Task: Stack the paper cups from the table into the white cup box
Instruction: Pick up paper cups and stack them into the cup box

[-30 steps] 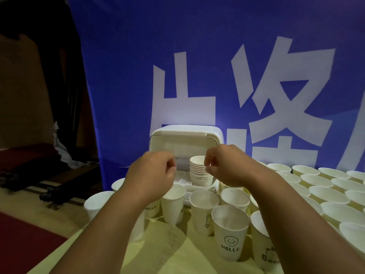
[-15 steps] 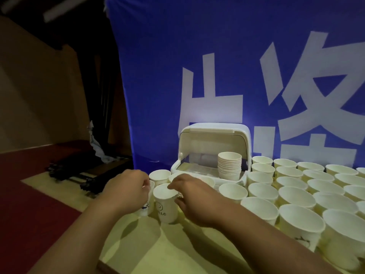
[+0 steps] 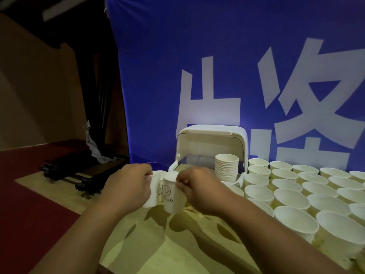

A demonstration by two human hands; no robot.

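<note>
**Blue banner, pale surface: two cups in hand, box just behind**

Head view: a blue banner (image 3: pixel 197 66) with large white characters hangs behind a pale yellow surface (image 3: pixel 158 244). At its far edge stands the white box (image 3: pixel 212 135) with its lid swung up, and a stack (image 3: pixel 226 168) of nested cups sits in its right part, mouths up.

Rows of loose cups (image 3: pixel 290 200) cover the surface to the right. The left hand (image 3: pixel 128 186) grips a cup (image 3: pixel 152 194) by its side. The right hand (image 3: pixel 199 188) pinches the rim of a HELLO cup (image 3: pixel 170 194). Both cups are upright and just beside each other. I cannot tell whether they are clear of the surface.

From the hands, the stack lies beyond and to the right, and the right hand is nearer to it. The held cups share the stack's upright axis, so the next move probably needs no turning: carry a cup above the top rim, then straight down into it.
</note>
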